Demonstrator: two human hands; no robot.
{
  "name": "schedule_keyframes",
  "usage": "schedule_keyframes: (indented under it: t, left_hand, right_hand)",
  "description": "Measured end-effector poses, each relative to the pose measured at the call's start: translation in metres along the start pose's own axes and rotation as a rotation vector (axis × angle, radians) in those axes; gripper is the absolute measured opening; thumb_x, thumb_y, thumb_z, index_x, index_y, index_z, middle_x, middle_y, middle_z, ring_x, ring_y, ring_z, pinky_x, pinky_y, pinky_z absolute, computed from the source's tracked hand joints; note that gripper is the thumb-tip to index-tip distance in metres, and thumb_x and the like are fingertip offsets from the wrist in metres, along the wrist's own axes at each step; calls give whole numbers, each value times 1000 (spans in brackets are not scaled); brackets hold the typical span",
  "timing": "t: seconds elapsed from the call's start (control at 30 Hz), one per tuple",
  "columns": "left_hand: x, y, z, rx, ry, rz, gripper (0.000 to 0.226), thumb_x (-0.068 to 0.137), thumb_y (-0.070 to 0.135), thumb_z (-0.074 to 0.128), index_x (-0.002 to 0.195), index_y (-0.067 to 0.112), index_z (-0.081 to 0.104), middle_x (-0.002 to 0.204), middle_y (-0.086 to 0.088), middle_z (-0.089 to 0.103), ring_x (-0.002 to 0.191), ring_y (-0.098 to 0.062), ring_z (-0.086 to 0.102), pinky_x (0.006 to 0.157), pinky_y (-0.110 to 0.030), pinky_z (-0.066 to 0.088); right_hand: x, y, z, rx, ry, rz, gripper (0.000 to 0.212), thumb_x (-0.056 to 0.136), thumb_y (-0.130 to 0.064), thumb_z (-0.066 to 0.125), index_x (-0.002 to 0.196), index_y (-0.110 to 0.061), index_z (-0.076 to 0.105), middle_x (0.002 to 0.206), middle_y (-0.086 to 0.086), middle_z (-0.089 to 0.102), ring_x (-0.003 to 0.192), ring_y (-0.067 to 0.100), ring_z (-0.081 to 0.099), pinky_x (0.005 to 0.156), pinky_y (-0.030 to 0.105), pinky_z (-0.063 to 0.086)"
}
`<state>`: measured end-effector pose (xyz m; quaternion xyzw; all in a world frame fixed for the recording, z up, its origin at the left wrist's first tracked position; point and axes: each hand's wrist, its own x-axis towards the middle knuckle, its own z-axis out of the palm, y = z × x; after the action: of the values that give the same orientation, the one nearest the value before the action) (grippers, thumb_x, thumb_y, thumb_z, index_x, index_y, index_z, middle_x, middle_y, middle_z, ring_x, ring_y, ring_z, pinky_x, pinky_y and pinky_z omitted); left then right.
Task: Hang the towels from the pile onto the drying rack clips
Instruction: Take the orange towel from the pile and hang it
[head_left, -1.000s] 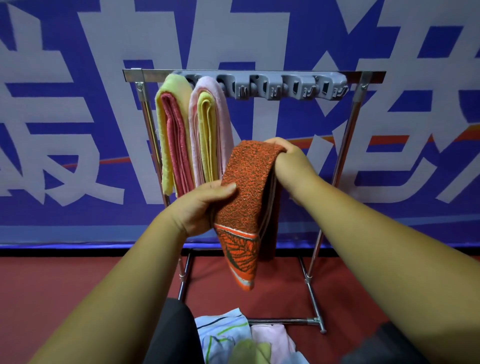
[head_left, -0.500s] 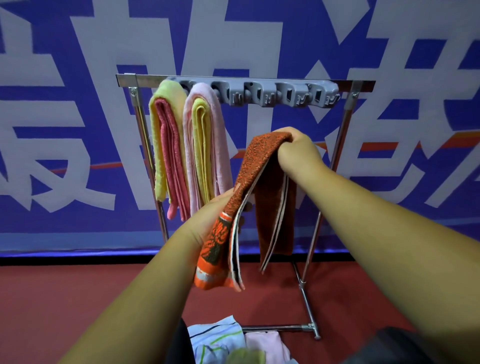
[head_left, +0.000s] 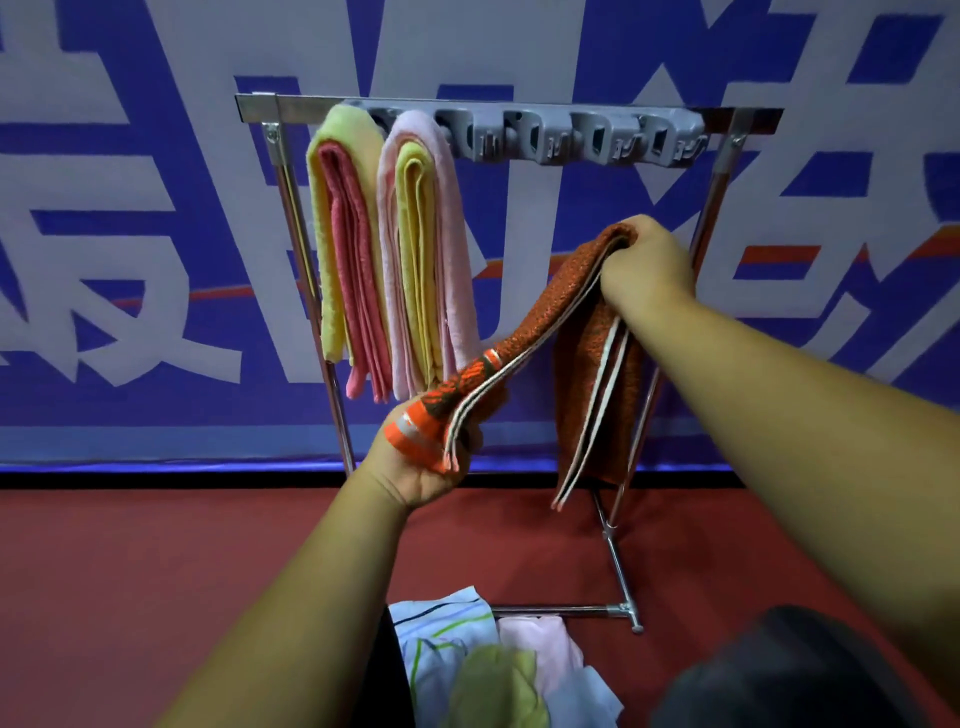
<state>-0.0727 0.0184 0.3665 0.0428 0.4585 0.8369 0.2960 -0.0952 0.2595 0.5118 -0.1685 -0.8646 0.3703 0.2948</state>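
An orange-brown towel (head_left: 550, 306) is folded over and held up in front of the drying rack (head_left: 519, 106). My right hand (head_left: 641, 262) grips its folded top, below the grey clip strip (head_left: 571, 137). My left hand (head_left: 421, 467) grips the patterned orange end, lower and to the left. The other end hangs loose under my right hand. A yellow-and-red towel (head_left: 343, 234) and a pink-and-yellow towel (head_left: 423, 244) hang from the two leftmost clips. The towel pile (head_left: 483, 660) lies on the floor at the bottom of the view.
The rack's metal legs (head_left: 618, 566) stand on a red floor (head_left: 156, 571). A blue and white banner (head_left: 130, 260) runs behind it. Dark clothing (head_left: 779, 675) fills the lower right corner.
My left hand has slid down the towel to its patterned end and pulled it out to the lower left. My right hand still holds the fold at about the same height.
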Motion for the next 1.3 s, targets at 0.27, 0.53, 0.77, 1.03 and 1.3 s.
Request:
schedule_keyframes:
  t: [0.27, 0.53, 0.77, 1.03, 1.3]
  left_hand:
    - [14, -27, -27, -239, 134, -162, 14, 91, 0, 68, 104, -5, 69, 90, -14, 71, 73, -17, 72, 66, -24, 62]
    - [36, -36, -28, -24, 520, -175, 26, 102, -11, 45, 93, 4, 64, 84, -15, 63, 48, -12, 59, 39, -15, 45]
    - [33, -3, 7, 516, 643, -148, 59, 106, 61, 44, 100, 5, 59, 97, -20, 70, 85, -36, 74, 77, -50, 61]
    - [6, 56, 107, 1068, 287, 329, 48, 95, 40, 60, 137, 21, 50, 121, 4, 64, 99, -12, 64, 76, -31, 53]
    - [23, 77, 134, 1426, 522, 578, 29, 95, 23, 59, 121, 13, 51, 104, -5, 60, 87, -22, 62, 70, -39, 51]
  right_hand:
    - [0, 10, -3, -10, 35, 13, 31, 98, -12, 49, 120, -22, 68, 118, 8, 68, 106, 31, 64, 84, 36, 52]
    - [-8, 7, 1, 56, -1, -68, 33, 98, -11, 51, 119, -27, 71, 109, -3, 70, 98, 19, 64, 79, 27, 46]
    - [-7, -10, 1, -79, -65, -188, 38, 96, -8, 51, 118, -23, 78, 117, 4, 75, 109, 24, 68, 87, 26, 49]
    - [-10, -40, 7, -296, -219, -247, 29, 96, -7, 48, 96, -15, 77, 101, 10, 72, 84, 30, 65, 67, 33, 50]
    - [-11, -59, -5, -366, -293, -256, 20, 96, -6, 49, 81, -8, 62, 90, 15, 64, 71, 28, 55, 57, 33, 42]
